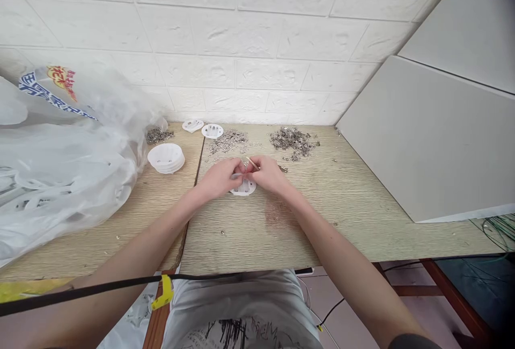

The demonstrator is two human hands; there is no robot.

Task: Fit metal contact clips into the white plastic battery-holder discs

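Pinching together over a small white plastic disc (244, 188) near the middle of the worktop (341, 215), the left hand (219, 179) and right hand (269, 175) had their fingers closed on it, the right also gripping a thin stick (253, 164). Two similar discs (203, 128) lay by the wall; two piles of metal bits (261, 141) remained, suggesting much was left. White bowls (166, 158) stood stacked, contents hidden, beside a plastic bag (60, 161).
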